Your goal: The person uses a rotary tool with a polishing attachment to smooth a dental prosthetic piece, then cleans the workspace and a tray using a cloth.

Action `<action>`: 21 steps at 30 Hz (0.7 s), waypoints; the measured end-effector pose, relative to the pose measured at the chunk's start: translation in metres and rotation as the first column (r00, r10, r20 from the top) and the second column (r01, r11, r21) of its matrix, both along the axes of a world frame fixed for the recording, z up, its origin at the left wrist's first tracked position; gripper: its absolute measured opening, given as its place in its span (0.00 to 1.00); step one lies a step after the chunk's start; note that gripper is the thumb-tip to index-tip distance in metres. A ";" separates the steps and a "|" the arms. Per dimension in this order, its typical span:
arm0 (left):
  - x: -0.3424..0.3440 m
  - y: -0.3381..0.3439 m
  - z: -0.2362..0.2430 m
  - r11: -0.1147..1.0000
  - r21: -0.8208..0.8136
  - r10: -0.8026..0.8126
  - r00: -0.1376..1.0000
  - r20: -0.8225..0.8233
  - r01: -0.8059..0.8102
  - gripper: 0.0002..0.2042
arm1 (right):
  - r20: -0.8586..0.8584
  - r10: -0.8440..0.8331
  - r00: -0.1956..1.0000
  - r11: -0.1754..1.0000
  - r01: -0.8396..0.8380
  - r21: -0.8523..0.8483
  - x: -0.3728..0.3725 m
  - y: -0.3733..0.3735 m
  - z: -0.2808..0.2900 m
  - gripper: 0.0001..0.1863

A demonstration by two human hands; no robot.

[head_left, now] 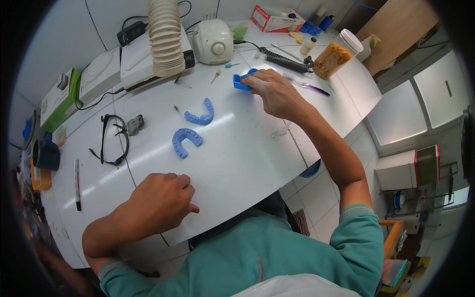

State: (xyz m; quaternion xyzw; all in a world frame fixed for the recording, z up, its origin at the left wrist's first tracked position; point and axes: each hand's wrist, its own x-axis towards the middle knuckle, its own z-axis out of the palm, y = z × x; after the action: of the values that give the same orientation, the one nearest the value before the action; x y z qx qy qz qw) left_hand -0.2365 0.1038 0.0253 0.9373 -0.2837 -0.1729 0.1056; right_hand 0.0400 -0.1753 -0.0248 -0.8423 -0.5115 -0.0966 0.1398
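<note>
Near the back of the white table, my right hand [276,91] grips a small blue plastic box [242,85] between thumb and fingers. My left hand [163,199] is loosely curled at the front edge, its palm side hidden; nothing shows sticking out of it. Two blue horseshoe-shaped dental models lie between the hands: one dental model [185,140] closer to me, the other dental model [203,115] just behind it. A thin metal bur [179,113] lies beside the farther one. Behind them are a yellow-tipped bur [216,75] and a blue-tipped bur [231,65].
Black-framed glasses [127,143] and a pen [76,184] lie at left. At the back stand a ribbed suction hose [166,39] and a white control unit [213,43]. A black handpiece [284,60], a toothbrush [311,87] and an orange-filled jar [334,58] are at right.
</note>
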 end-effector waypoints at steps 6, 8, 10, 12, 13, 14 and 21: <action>-0.004 0.003 -0.005 0.999 -0.039 0.009 1.000 -0.005 -0.009 0.19 | -0.042 0.152 0.987 0.988 -0.153 -0.023 -0.046 0.008 -0.002 0.26; -0.006 0.006 -0.006 0.998 -0.057 0.008 1.000 0.007 -0.008 0.19 | -0.054 0.220 0.974 0.975 -0.219 0.030 -0.079 -0.035 -0.007 0.26; -0.006 0.005 -0.005 0.999 -0.053 0.005 1.000 -0.001 -0.005 0.19 | -0.074 0.188 0.979 0.982 -0.188 -0.003 -0.105 -0.071 -0.002 0.25; -0.001 0.001 -0.001 1.000 -0.012 0.002 0.999 -0.046 -0.003 0.19 | -0.077 0.169 0.983 0.983 -0.174 -0.051 -0.105 -0.081 0.005 0.24; 0.000 0.000 0.002 1.000 0.014 -0.001 0.998 -0.068 0.002 0.19 | -0.078 0.158 0.984 0.984 -0.163 -0.070 -0.107 -0.083 0.009 0.24; -0.001 0.000 0.002 1.000 -0.003 -0.007 0.999 -0.033 0.007 0.19 | -0.064 0.144 0.987 0.989 -0.147 -0.036 -0.103 -0.077 0.012 0.23; -0.008 -0.001 -0.005 0.999 -0.037 -0.011 0.998 0.069 0.013 0.20 | 0.075 0.069 0.995 0.997 -0.065 -0.052 -0.012 0.024 -0.008 0.27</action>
State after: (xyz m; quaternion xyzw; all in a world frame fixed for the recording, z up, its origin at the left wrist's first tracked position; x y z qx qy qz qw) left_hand -0.2447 0.1028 0.0207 0.9388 -0.2960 -0.1356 0.1124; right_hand 0.0275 -0.1508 -0.0326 -0.8236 -0.5467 -0.1112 0.1023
